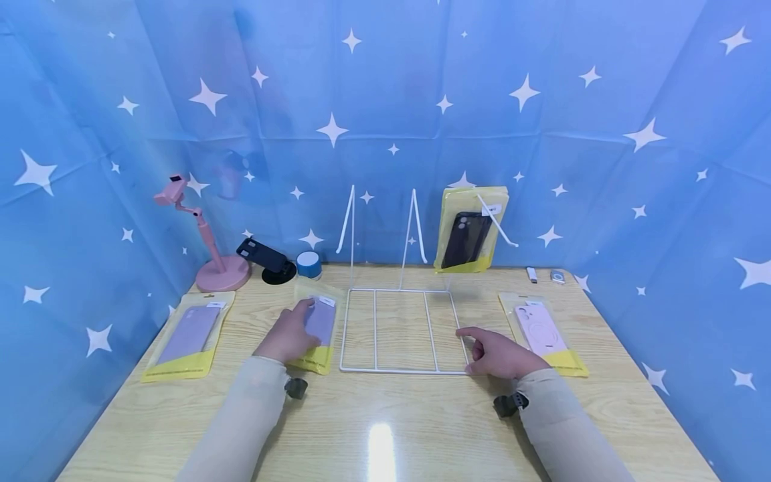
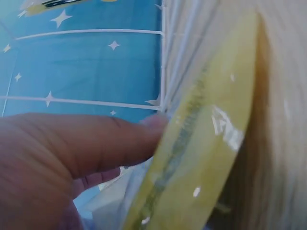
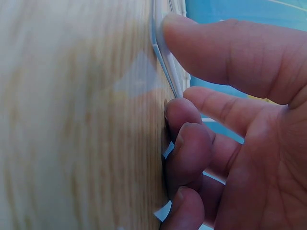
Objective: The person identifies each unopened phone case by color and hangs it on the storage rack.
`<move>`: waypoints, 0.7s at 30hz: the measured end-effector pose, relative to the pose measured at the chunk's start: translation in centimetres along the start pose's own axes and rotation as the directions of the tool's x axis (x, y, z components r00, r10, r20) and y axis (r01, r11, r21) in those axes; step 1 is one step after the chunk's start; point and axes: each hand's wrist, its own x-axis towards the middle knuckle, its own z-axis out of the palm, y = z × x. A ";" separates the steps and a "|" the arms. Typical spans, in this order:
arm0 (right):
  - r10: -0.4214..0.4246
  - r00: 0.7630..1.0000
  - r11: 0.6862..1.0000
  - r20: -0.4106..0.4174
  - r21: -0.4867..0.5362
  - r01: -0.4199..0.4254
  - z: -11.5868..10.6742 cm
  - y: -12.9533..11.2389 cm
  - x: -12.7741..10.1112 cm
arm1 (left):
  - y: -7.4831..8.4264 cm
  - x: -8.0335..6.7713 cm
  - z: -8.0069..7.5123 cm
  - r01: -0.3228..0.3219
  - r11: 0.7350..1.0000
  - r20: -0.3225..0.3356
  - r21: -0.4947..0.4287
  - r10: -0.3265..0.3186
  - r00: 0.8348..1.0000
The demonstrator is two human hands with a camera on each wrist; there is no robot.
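Note:
My left hand point(image 1: 291, 333) grips a packaged lilac phone case point(image 1: 324, 320) just left of a white wire display rack point(image 1: 391, 371). In the left wrist view the thumb lies against the bag's edge, and the yellow bottom point(image 2: 206, 129) tilts off the table; the fingers behind are mostly hidden. At the rack's front right corner, my right hand point(image 1: 502, 353) holds the base wire point(image 3: 168, 67) between thumb and fingers, the other fingers curled by the tabletop. A packaged black phone case point(image 1: 466, 237) hangs on the rack's right hook.
Another packaged purple case point(image 1: 191, 331) lies far left, a packaged pink case point(image 1: 539, 328) at right. Behind stand a pink stand point(image 1: 223, 273), a phone on a black holder point(image 1: 262, 256) and a blue round container point(image 1: 309, 266). Two small gadgets point(image 1: 557, 276) sit back right.

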 end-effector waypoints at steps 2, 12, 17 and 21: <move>0.004 1.000 1.000 0.000 -0.001 -0.004 0.0 0.0 0.0 | -0.2 0.0 -0.4 -0.044 0.999 0.000 -0.020 0.044 0.999; -0.003 1.000 1.000 0.009 0.003 0.002 -0.1 0.3 0.3 | -1.6 0.6 -2.1 -0.103 0.979 -0.018 -0.174 0.102 0.995; -0.007 1.000 1.000 0.014 -0.002 0.007 -0.1 0.3 0.3 | -1.4 0.5 -2.8 -0.191 0.966 -0.069 -0.177 0.181 0.981; -0.014 1.000 1.000 0.015 0.004 0.014 -0.1 0.3 0.2 | -0.6 0.1 -2.8 -0.260 0.941 -0.085 -0.214 0.247 0.965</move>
